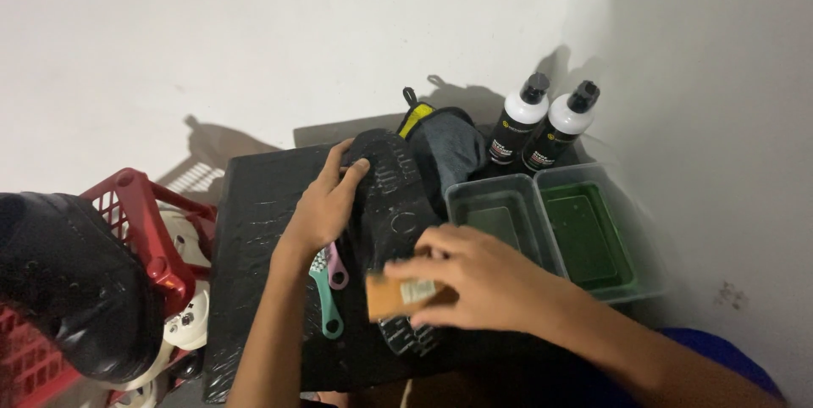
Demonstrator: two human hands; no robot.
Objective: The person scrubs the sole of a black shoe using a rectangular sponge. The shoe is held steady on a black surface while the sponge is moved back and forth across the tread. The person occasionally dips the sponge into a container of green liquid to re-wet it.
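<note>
Head view, looking down at a black mat [254, 230] laid over a low surface against a white wall.

Left hand [326, 205]: fingers curled over the far end of a black shoe [394, 196], thumb on the near side, gripping it. The shoe lies sole up near the middle of the mat, its length running from the far edge toward the near edge; tread pattern visible.

Right hand [478, 281]: closed around a small wooden-backed brush [398, 296], held from above, blurred. The brush sits over the near end of the sole, touching it or just above it; cannot tell which. The shoe thus lies between the two hands, the left at its far end, the right at its near end.

Beside the shoe on its left, on the mat: a teal-handled brush [326, 306] and a pink-handled brush [336, 266], partly under the left wrist.

Right edge of the mat: two clear plastic tubs [542, 205] side by side, the right one holding green liquid. Behind them, at the far right corner, two white bottles with black caps [542, 128]. A grey and yellow cloth item [445, 141] lies behind the shoe.

Left of the mat: a red plastic basket [144, 222] with white shoes [190, 315] near it, and a dark shoe [76, 281] close to the camera.
</note>
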